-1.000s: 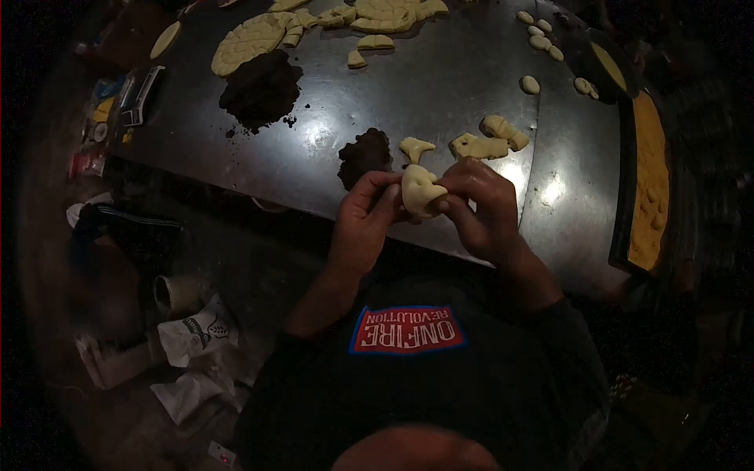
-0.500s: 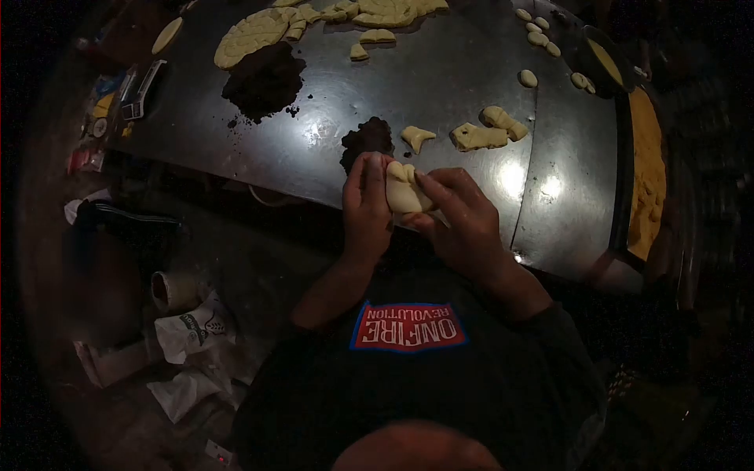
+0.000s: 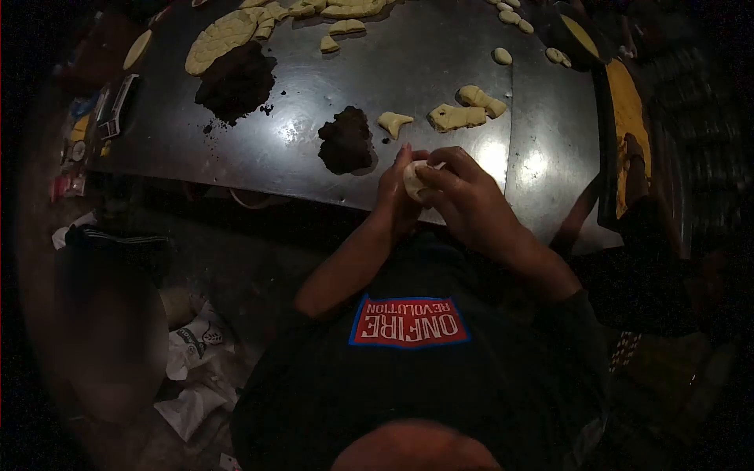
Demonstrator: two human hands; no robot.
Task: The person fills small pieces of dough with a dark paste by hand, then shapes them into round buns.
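Note:
Between my two hands, above the front edge of the metal table, is a small rounded piece of pale dough. My left hand cups it from the left, fingers closed around it. From the right, my right hand presses its bent fingers onto the dough's top. A dark crumbly heap lies just left of my hands. Beyond them sit a small dough scrap and flat dough pieces.
A larger dark heap lies beside a flat dough slab. Small dough balls sit at the back right, near a tray of yellow-orange material. Another person's hand reaches over that tray. Bags lie lower left.
The dough in my hands has become more compact and rounded, and my fingers have closed further over it. The view has shifted, and another person's hand now shows at the right tray.

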